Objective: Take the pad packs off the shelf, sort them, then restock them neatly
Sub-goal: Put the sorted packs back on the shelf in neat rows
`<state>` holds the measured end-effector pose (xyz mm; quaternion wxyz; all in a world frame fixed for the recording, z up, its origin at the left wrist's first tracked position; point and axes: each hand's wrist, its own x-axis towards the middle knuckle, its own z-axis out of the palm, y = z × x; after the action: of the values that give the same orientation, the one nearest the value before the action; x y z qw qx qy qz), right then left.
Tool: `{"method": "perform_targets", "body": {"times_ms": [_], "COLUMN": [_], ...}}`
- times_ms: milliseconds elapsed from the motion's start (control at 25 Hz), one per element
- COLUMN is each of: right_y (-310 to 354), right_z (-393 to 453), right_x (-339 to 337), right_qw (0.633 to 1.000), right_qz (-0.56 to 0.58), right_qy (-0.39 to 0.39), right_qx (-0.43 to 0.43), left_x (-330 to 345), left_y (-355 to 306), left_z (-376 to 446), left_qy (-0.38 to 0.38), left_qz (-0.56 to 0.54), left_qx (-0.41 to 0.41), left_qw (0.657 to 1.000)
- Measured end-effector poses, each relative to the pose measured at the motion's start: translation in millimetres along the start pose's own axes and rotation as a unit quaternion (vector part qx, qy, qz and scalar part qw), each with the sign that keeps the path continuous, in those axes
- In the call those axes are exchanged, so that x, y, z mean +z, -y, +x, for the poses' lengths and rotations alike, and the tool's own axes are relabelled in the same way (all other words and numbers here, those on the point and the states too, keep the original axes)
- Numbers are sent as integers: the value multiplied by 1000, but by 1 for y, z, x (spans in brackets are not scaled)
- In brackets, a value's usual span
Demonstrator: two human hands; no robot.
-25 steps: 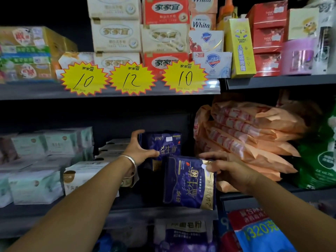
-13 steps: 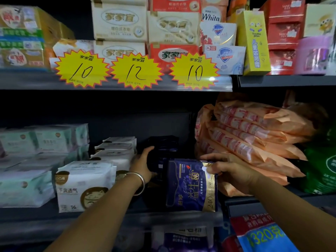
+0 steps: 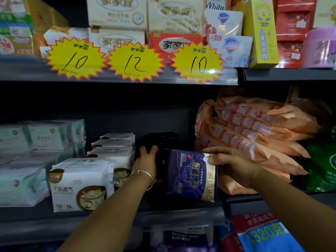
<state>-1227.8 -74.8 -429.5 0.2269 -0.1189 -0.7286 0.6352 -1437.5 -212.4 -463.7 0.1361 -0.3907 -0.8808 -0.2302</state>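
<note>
A purple pad pack with a gold edge [image 3: 190, 175] stands upright at the front of the middle shelf [image 3: 127, 213]. My right hand [image 3: 231, 162] grips its top right corner, thumb on the front. Behind it stand more dark packs [image 3: 160, 140], deep in shadow. My left hand [image 3: 147, 160], a silver bangle on its wrist, holds the left side of one of these dark packs. White cat-print pad packs [image 3: 81, 184] stand in a row to the left. Orange pad packs [image 3: 254, 135] lie stacked to the right.
Pale green packs [image 3: 23, 160] fill the shelf's left end and a green bag [image 3: 323, 166] its right end. The upper shelf holds soap boxes [image 3: 118, 13] behind yellow price stars [image 3: 134, 60]. The lower shelf carries purple packs [image 3: 183, 239] and a blue-and-red bag [image 3: 263, 233].
My left hand has brought its dark pack down from above the row and pushed it in behind the front purple pack. My right hand has kept hold of the front pack.
</note>
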Motion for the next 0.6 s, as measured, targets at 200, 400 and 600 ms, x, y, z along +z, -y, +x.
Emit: {"method": "perform_targets", "body": {"times_ms": [200, 400, 600], "right_y": [-4, -9, -12], "right_z": [-4, -3, 1], "right_x": [-1, -2, -1], "right_qw": [1000, 1000, 1000], "right_qz": [12, 9, 29], "right_qy": [-12, -5, -1], "right_qx": [-1, 8, 3], "left_x": [-2, -4, 2], "left_y": [-6, -1, 0], "left_z": [1, 0, 10], "left_qy": [-2, 5, 25], "left_qz": [-4, 5, -4], "left_qx": [-14, -6, -7], "left_qw": [1000, 1000, 1000]}}
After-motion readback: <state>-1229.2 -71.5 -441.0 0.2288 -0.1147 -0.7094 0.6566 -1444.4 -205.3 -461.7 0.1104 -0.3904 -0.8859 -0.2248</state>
